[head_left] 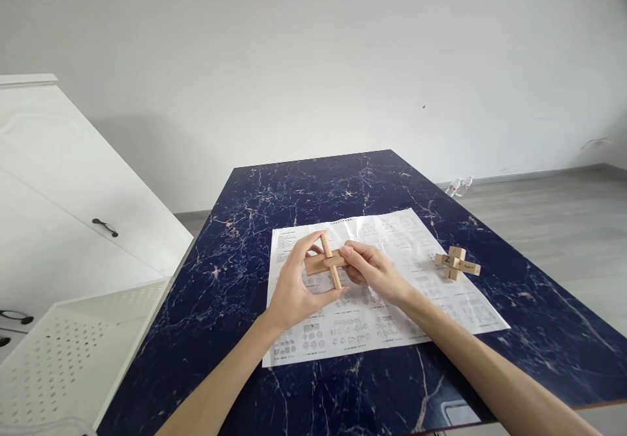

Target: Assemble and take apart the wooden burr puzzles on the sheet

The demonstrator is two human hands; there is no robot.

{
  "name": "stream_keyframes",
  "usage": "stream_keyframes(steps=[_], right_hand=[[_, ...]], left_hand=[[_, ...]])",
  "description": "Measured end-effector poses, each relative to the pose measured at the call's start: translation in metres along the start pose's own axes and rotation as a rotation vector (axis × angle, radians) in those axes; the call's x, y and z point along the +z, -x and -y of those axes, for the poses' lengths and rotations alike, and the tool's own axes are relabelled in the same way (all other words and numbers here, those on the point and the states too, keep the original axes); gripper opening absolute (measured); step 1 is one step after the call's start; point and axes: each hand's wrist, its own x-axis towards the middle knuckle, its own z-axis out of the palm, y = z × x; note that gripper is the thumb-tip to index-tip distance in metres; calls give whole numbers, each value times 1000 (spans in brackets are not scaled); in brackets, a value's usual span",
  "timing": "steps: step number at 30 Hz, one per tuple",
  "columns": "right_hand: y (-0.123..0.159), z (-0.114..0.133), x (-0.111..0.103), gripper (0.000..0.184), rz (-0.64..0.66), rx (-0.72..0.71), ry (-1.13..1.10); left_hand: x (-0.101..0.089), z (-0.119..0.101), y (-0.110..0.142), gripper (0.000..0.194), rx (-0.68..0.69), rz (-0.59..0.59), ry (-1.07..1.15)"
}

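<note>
Above a printed paper sheet [392,318], both hands hold a wooden puzzle [316,264] made of a flat bar crossed by a round rod [335,275]. My left hand [298,286] pinches the rod end to end, thumb at the near tip and index finger at the far tip. The other fingers of that hand are partly hidden behind the puzzle. My right hand [371,268] grips the right end of the flat bar between thumb and curled fingers. A second wooden puzzle [456,264], a cross of interlocked blocks with dark marks, stands on the sheet's right edge.
The dark blue marbled table [294,191] reaches toward a pale wall [313,64]. A white cabinet [63,188] with dark handles and a white perforated basket [68,358] are at the left. Clear bottles [459,186] show beyond the table's right edge.
</note>
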Motion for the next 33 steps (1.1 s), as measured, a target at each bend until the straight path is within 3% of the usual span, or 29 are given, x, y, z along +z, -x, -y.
stream_keyframes(steps=[8, 14, 17, 19, 25, 28, 33], right_hand=[[1, -7, 0, 45, -99, -52, 99], [2, -4, 1, 45, -85, -57, 124], [2, -4, 1, 44, -81, -60, 130], [2, -5, 0, 45, -95, -61, 129], [4, -6, -1, 47, -113, -52, 144], [5, -3, 2, 48, -83, -38, 191], [5, -2, 4, 49, -87, -55, 259]], left_hand=[[1, 11, 5, 63, 180, -99, -236], [1, 9, 6, 59, 303, -149, -347], [0, 9, 5, 56, 278, -124, -323], [-1, 11, 4, 62, 223, -89, -250], [-2, 10, 0, 119, 125, -30, -23], [0, 7, 1, 117, 80, 61, -38], [0, 6, 5, 105, 91, 99, -56]])
